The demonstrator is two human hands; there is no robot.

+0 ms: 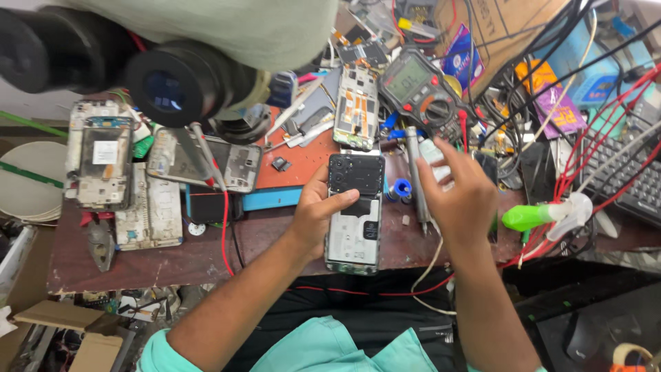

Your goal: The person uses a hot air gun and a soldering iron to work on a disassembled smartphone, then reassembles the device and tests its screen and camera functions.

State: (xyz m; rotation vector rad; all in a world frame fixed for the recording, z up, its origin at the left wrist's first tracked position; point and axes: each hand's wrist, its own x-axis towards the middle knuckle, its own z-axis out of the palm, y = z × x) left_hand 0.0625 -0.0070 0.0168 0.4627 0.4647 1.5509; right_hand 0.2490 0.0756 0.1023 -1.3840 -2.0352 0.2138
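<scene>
Left hand [318, 210]: wrapped round the left side of the phone [354, 212], thumb laid across its open back, likely to steady it
Right hand [460, 196]: raised just right of the phone, fingers loosely curled and apart, holding nothing visible
Phone: back cover off, camera end far, near end over the counter [172, 258] near edge, tilted up into view
Multimeter [421, 93]: far of the hands, red leads [585, 165] trailing right
Tool [415, 172]: grey pen-like, lying between phone and right hand, within reach
Microscope [182, 83]: far left, above stripped frames [103, 162]
Open room: little; bare strip only along the near edge, left of the phone
Right side: crowded with cables, green bottle [533, 215], keyboard [623, 176]
</scene>
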